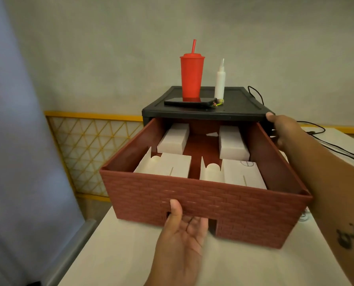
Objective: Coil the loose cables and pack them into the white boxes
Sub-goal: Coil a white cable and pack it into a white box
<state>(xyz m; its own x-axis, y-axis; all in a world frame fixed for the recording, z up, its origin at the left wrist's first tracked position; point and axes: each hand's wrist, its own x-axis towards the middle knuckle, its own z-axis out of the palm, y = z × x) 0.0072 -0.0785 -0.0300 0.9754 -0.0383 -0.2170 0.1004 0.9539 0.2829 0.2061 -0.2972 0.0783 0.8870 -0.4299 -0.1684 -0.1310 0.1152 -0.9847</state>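
The left hand (182, 230), palm up, has its grip hooked into the handle notch of the red-brown drawer (234, 207), with the thumb pressed on the front face. The drawer stands pulled out over the table (120, 254) and holds four white boxes (173, 141), beneath a black frame (240, 100) bearing a phone (189, 103), red cup (192, 77) and white bottle (219, 83). The right hand (281, 129) clasps the frame's right front corner in its grip, and a loose black cable (337, 149) lies on the table beyond it.
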